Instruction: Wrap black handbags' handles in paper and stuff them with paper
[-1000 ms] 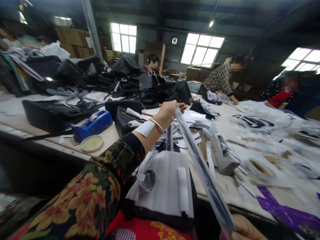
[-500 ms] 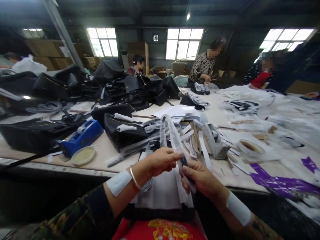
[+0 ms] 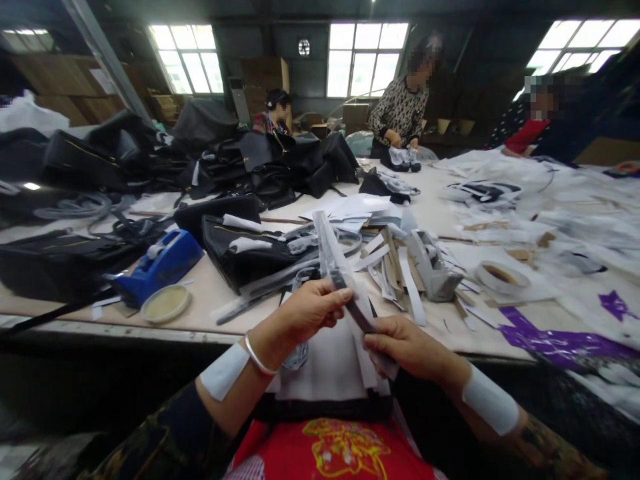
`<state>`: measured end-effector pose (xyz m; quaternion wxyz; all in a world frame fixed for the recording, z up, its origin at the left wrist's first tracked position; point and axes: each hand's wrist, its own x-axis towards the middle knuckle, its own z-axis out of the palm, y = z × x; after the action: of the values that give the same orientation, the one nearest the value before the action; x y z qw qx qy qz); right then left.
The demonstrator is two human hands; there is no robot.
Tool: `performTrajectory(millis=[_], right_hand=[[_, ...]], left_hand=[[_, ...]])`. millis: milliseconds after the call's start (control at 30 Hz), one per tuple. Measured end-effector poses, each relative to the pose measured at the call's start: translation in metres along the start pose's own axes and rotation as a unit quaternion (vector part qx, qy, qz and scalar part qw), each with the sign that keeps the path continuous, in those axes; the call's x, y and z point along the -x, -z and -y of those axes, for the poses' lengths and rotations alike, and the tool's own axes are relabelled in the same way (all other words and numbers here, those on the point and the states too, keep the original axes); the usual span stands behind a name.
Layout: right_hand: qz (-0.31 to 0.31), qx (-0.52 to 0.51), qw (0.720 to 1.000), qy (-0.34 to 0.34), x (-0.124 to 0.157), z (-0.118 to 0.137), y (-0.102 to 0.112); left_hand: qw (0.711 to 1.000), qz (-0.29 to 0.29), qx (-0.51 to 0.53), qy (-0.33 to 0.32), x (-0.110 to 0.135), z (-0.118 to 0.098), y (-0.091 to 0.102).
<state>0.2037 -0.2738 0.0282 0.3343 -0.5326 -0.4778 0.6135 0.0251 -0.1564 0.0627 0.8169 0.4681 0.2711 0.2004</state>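
A dark strap (image 3: pixel 358 313) partly covered in whitish translucent wrapping runs slantwise between my hands. My left hand (image 3: pixel 313 308) pinches it between thumb and fingers near its middle. Lower down, my right hand (image 3: pixel 403 343) is closed round the same strap, and wrapped material sticks out below the fist. The strap's upper part rises in a pale band above my left hand. Under both hands lies a white sheet (image 3: pixel 325 367) over a black item (image 3: pixel 327 408) at my lap, perhaps a bag. A bundle in clear wrapping (image 3: pixel 296 357) shows beside my left wrist.
On the table stand a blue tape dispenser (image 3: pixel 160 263), a grey tape dispenser (image 3: pixel 434 267) and tape rolls (image 3: pixel 501 275). Paper strips (image 3: pixel 395 267) lie ahead, with a black bag (image 3: pixel 240 257) to their left. More black bags (image 3: pixel 280 167) are piled behind. Several people (image 3: pixel 403 100) are across the table.
My left hand has moved slightly left and down, away from my right hand. More of the dark strap shows between them, and the looped top now looks like one straight band.
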Motion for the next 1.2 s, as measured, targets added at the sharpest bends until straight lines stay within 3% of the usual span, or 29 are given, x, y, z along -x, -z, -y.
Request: performTrajectory(millis=[100, 200, 233, 267, 367, 433, 467, 533, 600, 667, 767, 967, 1067, 1200], right_hand=[[-0.068, 0.114, 0.987, 0.087, -0.004, 0.001, 0.006], [-0.269, 0.211, 0.917, 0.207, -0.003, 0.006, 0.010], [-0.316, 0.199, 0.904, 0.207, -0.002, 0.008, 0.010], [-0.331, 0.162, 0.911, 0.184, -0.001, 0.010, 0.008], [-0.232, -0.042, 0.969, 0.068, -0.002, 0.014, -0.003], [-0.193, -0.143, 0.970, 0.040, -0.007, 0.014, -0.010], [-0.197, -0.145, 0.968, 0.045, -0.010, 0.013, -0.012], [-0.220, -0.043, 0.972, 0.073, -0.016, 0.012, -0.013], [-0.213, 0.145, 0.961, 0.098, -0.018, 0.011, -0.011], [-0.194, 0.329, 0.919, 0.102, -0.017, 0.010, -0.010], [-0.175, 0.518, 0.832, 0.096, -0.014, 0.009, -0.011], [-0.235, 0.654, 0.688, 0.209, -0.012, 0.005, -0.014], [-0.259, 0.662, 0.649, 0.271, -0.013, 0.005, -0.016], [-0.233, 0.667, 0.627, 0.329, -0.016, 0.009, -0.018]], left_hand=[[0.997, -0.041, -0.058, -0.032, 0.003, -0.001, -0.001], [0.982, -0.127, -0.077, -0.120, 0.011, -0.002, -0.006], [0.973, -0.150, -0.089, -0.153, 0.015, 0.000, -0.008], [0.965, -0.159, -0.105, -0.182, 0.020, 0.003, -0.011], [0.953, -0.120, -0.165, -0.223, 0.033, 0.018, -0.017], [0.950, -0.075, -0.208, -0.223, 0.039, 0.027, -0.019], [0.948, -0.060, -0.224, -0.216, 0.041, 0.030, -0.019], [0.951, -0.043, -0.237, -0.192, 0.042, 0.033, -0.017], [0.957, -0.048, -0.235, -0.164, 0.041, 0.031, -0.014], [0.959, -0.065, -0.233, -0.149, 0.038, 0.028, -0.012], [0.963, -0.091, -0.216, -0.136, 0.033, 0.026, -0.011], [0.987, -0.104, -0.122, -0.007, 0.026, 0.034, -0.007], [0.993, -0.062, -0.057, 0.078, 0.025, 0.038, 0.000], [0.989, -0.026, -0.016, 0.143, 0.023, 0.040, 0.008]])
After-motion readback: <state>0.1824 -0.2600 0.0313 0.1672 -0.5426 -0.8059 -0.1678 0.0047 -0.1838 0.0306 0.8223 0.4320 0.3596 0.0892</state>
